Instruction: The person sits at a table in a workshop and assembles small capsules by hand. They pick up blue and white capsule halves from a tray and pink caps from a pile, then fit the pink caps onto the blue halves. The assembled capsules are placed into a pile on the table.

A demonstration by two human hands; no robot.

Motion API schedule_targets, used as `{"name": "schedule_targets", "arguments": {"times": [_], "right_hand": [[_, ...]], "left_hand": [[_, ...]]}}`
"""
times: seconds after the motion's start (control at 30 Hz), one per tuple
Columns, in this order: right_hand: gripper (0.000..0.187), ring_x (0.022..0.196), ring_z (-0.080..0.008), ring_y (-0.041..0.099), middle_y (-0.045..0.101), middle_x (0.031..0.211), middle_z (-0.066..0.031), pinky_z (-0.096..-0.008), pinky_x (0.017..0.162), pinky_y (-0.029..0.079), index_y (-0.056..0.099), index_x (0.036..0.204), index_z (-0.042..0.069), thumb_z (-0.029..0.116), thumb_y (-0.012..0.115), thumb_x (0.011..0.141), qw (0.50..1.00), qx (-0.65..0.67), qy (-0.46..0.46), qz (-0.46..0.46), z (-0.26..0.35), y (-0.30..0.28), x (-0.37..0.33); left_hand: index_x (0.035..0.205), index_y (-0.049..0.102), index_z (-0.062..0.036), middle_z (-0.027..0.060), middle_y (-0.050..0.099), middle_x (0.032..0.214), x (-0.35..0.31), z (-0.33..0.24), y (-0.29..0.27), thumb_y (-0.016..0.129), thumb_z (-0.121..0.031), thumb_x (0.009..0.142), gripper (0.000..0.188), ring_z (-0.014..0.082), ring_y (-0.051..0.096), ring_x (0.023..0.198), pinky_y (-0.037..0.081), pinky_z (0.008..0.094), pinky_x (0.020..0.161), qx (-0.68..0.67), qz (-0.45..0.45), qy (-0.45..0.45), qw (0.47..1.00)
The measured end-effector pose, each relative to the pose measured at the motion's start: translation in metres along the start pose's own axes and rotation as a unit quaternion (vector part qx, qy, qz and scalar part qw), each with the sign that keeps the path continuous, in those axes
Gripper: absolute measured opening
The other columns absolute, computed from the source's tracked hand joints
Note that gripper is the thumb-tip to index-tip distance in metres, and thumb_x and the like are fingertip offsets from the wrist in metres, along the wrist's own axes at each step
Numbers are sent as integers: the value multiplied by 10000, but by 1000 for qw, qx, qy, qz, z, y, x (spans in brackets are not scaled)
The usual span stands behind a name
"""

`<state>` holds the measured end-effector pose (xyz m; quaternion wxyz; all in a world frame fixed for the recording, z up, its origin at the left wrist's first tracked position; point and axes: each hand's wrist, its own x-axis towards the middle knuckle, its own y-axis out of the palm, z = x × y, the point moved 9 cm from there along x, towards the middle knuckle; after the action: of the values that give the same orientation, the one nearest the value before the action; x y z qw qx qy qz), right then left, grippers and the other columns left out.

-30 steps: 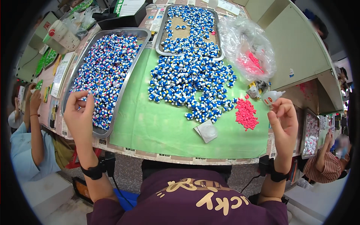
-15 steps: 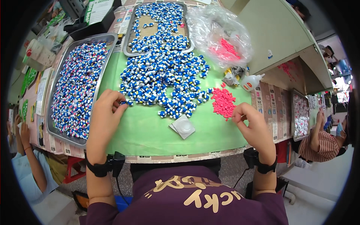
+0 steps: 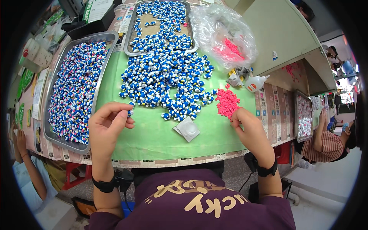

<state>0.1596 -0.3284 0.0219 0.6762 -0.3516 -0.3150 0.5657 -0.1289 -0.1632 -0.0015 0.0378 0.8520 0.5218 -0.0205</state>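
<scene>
My left hand [image 3: 108, 125] pinches a small blue-and-white piece [image 3: 130, 112] between thumb and fingertips, just off the near left edge of a heap of like pieces [image 3: 153, 80]. The heap is spread on a green mat [image 3: 153, 142]. My right hand [image 3: 250, 128] has thumb and forefinger closed at the near edge of a pile of small pink pieces [image 3: 227, 101]; whatever lies between those fingertips is hidden. On the mat between my hands rests a pale square pad with a round, clear-looking dish [image 3: 188, 128] on it.
At left stands a metal tray [image 3: 100, 76] of blue, white and pink pieces. Another metal tray [image 3: 125, 48] of blue-and-white pieces touches the heap's far side. A clear plastic bag [image 3: 207, 23] with pink pieces, a small white squeeze bottle [image 3: 255, 83] and a grey-green cabinet [image 3: 283, 34] stand right.
My left hand has drawn back toward me from the heap, lifting a blue-and-white piece. My right hand has shifted slightly left along the pink pile's near edge.
</scene>
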Motion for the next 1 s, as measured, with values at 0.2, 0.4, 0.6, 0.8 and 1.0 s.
{"name": "schedule_targets", "arguments": {"times": [0.2,0.4,0.6,0.8,1.0], "right_hand": [[164,707,-311,526,499,749,-132,-368,622,430,453,784,6,-107,554,722,1000,8,-17,-2,1,-1,3],[231,751,-224,566,577,828,-101,-317,629,455,482,785,18,-173,576,694,973,188,-120,-61,70,-30,13],[190,758,-246,577,587,848,-77,-355,672,442,548,840,65,-48,624,707,925,170,-321,-115,145,-41,24],[106,740,-287,517,503,785,-89,-373,644,406,517,824,52,23,594,757,898,260,-348,-70,141,-21,33],[155,732,-298,485,464,786,-105,-368,638,394,432,768,31,-46,565,783,897,333,-279,-81,132,-15,27]], "left_hand": [[1122,624,49,107,663,1024,1,-3,46,626,-29,880,254,184,675,878,564,274,774,-226,59,-97,967],[1102,625,34,109,655,1054,-4,-19,77,623,-1,882,223,191,676,885,559,281,776,-221,128,-60,965],[1011,646,57,130,628,970,-18,-39,116,621,33,871,145,194,644,881,543,295,766,-139,203,-30,969],[931,651,38,127,659,867,-13,-9,103,644,-91,877,141,188,648,732,530,280,654,-89,197,-36,976],[923,638,25,57,573,875,-21,-34,111,611,-7,898,49,129,574,703,483,248,640,-80,197,10,977]]}}
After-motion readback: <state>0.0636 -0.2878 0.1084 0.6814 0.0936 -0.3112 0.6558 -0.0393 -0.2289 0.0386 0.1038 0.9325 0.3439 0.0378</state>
